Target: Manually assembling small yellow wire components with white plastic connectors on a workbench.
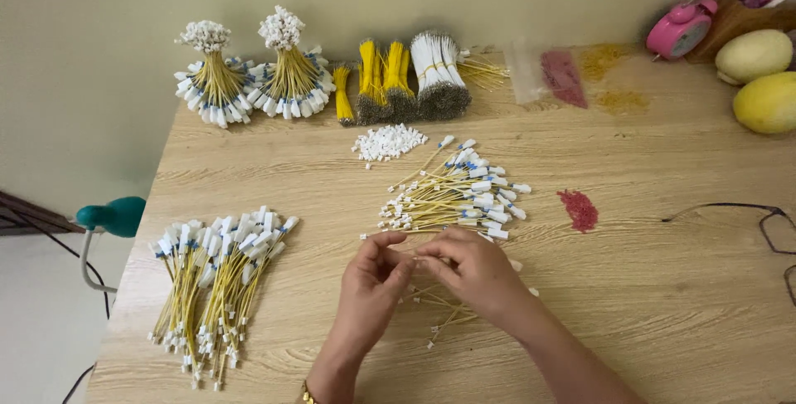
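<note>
Two hands meet at the near middle of the wooden surface [663,304], pinching one thin yellow wire [410,248] between them. The left hand [371,284] has thumb and fingers closed in a narrow grip on the wire's end, and the right hand [473,270] closes on it from the other side, fingertips touching the left's. What sits at the wire's tip is too small to tell.

Just beyond the hands lies a loose heap of yellow wires with white tags [456,192], and under the right wrist a few stray wires [444,313] are scattered. Left of the hands, a larger sorted batch of tagged wires [215,288] lies fanned out; judging by that batch, a good share looks finished, while the loose heap looks still to be handled.

Beyond the heap sits a small pile of white plastic connectors [388,142]. Farther back, against the wall, stand two tied bundles [249,80] of finished-looking wires, then bunches of bare yellow and white wires [406,80]. A clear plastic bag [547,72] at the back holds dark red bits, and a small mound of red bits [578,209] lies right of the heap.
</note>
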